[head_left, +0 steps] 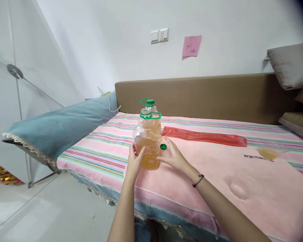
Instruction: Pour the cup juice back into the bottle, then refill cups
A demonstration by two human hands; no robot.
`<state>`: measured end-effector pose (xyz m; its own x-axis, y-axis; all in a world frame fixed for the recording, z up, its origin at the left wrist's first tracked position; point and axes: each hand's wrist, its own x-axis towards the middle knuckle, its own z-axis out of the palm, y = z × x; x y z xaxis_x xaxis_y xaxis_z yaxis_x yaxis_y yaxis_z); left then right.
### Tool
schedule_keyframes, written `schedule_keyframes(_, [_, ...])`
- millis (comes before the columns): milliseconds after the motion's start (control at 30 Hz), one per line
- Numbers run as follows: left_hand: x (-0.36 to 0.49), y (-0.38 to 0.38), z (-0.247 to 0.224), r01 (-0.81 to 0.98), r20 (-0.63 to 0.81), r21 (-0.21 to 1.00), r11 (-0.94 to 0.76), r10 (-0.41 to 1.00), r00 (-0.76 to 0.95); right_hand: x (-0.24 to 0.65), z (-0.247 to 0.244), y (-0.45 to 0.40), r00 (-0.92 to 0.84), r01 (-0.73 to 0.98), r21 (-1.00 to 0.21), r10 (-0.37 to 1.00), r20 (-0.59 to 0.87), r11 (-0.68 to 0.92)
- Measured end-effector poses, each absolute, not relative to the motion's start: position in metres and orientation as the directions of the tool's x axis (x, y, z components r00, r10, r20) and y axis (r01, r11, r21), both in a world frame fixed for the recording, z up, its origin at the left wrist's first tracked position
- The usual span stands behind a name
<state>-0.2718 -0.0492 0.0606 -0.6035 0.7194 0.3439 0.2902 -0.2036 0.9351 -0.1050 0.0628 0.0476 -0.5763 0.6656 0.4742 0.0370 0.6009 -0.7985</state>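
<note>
At frame centre, my left hand (135, 163), partly curled, grips the left side of the upright uncapped bottle (150, 146); my right hand (176, 157), spread open and empty, places its thumb at the right side, contact unclear.

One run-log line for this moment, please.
left hand: against near bottle; right hand: open beside it, contact unclear; near bottle: upright, uncapped, part-filled; loose green cap: on pink mat; far bottle: capped, behind

Clear ridged plastic jug (146, 143), uncapped with green handle (152, 117), partly filled with amber liquid (150, 159), upright on pink cloth (204, 161).
</note>
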Motion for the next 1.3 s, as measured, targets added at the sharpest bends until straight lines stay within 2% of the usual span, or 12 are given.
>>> schedule_keyframes(167, [-0.281,-0.054,0.059,0.242,0.313,0.947,-0.211,0.773,-0.552,-0.148,0.049,0.068,-0.596,-0.195,-0.864,0.644,0.480,0.464])
schedule_keyframes(300, [-0.285,-0.058,0.061,0.202,0.290,0.956,-0.215,0.808,-0.513,-0.167,0.048,0.064,-0.516,-0.309,-0.851,0.676,0.526,0.425])
schedule_keyframes(633, [-0.281,-0.069,0.073,0.240,0.349,0.933,-0.269,0.839,-0.416,-0.161,0.056,0.046,-0.338,-0.320,-0.801,0.729,0.595,0.506])
schedule_keyframes(767, [-0.268,-0.073,0.081,0.162,0.391,0.921,-0.356,0.841,-0.373,-0.133,0.067,0.032,-0.285,-0.317,-0.793,0.745,0.603,0.520])
schedule_keyframes(1000, [-0.224,-0.059,0.088,-0.083,0.427,0.894,-0.440,0.894,-0.137,-0.042,0.085,0.005,-0.170,-0.223,-0.788,0.773,0.611,0.574])
schedule_keyframes(1167, [-0.166,-0.044,0.086,-0.216,0.345,0.928,-0.303,0.917,0.198,0.039,0.093,-0.024,-0.112,-0.124,-0.845,0.839,0.532,0.520])
schedule_keyframes(1300, [-0.113,-0.042,0.082,-0.239,0.309,0.943,-0.231,0.877,0.369,0.097,0.091,-0.056,-0.024,-0.064,-0.894,0.895,0.445,0.443])
